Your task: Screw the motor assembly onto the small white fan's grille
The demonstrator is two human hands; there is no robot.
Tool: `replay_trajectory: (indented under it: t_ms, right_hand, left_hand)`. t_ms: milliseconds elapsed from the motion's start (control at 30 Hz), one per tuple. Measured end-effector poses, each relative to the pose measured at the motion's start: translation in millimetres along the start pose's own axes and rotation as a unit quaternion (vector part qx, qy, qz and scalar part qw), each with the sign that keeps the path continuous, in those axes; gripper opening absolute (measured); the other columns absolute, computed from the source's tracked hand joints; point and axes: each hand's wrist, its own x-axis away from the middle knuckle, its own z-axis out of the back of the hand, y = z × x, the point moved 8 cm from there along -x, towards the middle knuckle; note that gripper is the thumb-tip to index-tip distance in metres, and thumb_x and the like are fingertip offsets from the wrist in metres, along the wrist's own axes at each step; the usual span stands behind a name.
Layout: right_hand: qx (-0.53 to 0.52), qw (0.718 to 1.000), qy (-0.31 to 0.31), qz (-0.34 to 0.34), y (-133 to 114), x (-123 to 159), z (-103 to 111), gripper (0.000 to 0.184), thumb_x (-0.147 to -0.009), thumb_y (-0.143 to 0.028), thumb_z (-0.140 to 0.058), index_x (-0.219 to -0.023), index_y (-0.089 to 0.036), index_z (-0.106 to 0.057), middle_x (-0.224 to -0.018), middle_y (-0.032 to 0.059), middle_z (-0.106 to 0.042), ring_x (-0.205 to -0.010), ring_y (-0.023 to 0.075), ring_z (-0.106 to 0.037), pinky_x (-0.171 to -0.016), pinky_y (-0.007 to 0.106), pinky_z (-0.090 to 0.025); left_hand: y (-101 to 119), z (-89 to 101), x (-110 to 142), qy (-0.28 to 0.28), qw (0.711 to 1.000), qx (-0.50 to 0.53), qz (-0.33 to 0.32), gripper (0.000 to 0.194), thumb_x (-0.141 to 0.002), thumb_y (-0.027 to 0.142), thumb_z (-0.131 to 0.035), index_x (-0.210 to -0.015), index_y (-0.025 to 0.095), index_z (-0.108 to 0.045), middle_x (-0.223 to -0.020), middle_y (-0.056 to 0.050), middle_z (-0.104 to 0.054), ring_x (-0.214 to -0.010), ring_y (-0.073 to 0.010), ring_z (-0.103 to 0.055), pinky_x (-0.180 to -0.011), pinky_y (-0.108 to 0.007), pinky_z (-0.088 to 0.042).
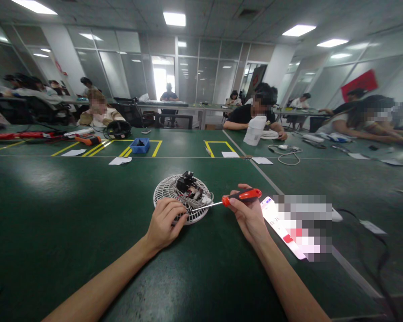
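Observation:
A round white fan grille [163, 190] lies flat on the green table, with a black motor unit [188, 181] and bundled grey wires [198, 201] on top of it. My right hand [250, 214] grips a red and black screwdriver [243, 196], its metal shaft pointing left across the grille. Over the grille's near left edge, my left hand [168, 221] is closed, thumb and fingers pinched together at the screwdriver's tip. Something small and dark may be between these fingertips; I cannot make out what it is.
Right of my hands lies a phone with a lit screen [277, 223], partly blurred out. Farther back are a blue bin [140, 145] holding dark parts, paper slips [120, 160], a white cable [289, 154] and an orange tool [88, 140]. A person in black [237, 120] sits opposite.

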Motion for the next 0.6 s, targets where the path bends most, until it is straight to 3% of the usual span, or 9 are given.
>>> replay_trajectory:
  t_ms: [167,333,600]
  right_hand:
    - [-0.012,1.000,0.020,-0.010,6.8,1.1,1.0,0.057,-0.056,-0.026,-0.097,-0.102,-0.026,-0.063,-0.087,-0.0041,-0.071,-0.081,0.0157,-0.070,-0.076,0.030,-0.063]
    - [-0.043,0.999,0.008,-0.027,14.5,0.9,1.1,0.048,-0.059,-0.025,-0.092,-0.098,-0.025,-0.064,-0.086,-0.0025,-0.073,-0.081,0.0177,-0.073,-0.079,0.034,-0.064]
    - [0.046,0.998,0.033,-0.032,13.8,-3.5,5.8,0.042,-0.060,-0.042,-0.096,-0.073,-0.015,-0.068,-0.059,0.0024,-0.071,-0.049,0.0123,-0.065,-0.049,0.020,-0.057]
  left_hand:
    - [-6.9,6.8,0.8,0.050,0.998,-0.017,0.035,0.016,-0.092,0.013,-0.068,-0.105,0.021,-0.067,-0.099,-0.004,-0.076,-0.098,-0.0209,-0.067,-0.092,-0.040,-0.054]
    - [-6.5,8.4,0.1,0.058,0.998,-0.005,0.035,0.017,-0.093,0.012,-0.067,-0.107,0.022,-0.067,-0.100,-0.004,-0.076,-0.097,-0.0206,-0.067,-0.092,-0.040,-0.055]
    - [1.3,9.4,-3.2,0.048,0.999,-0.010,0.001,0.023,-0.090,0.010,-0.070,-0.110,0.021,-0.069,-0.102,-0.005,-0.077,-0.097,-0.0207,-0.066,-0.090,-0.040,-0.054]
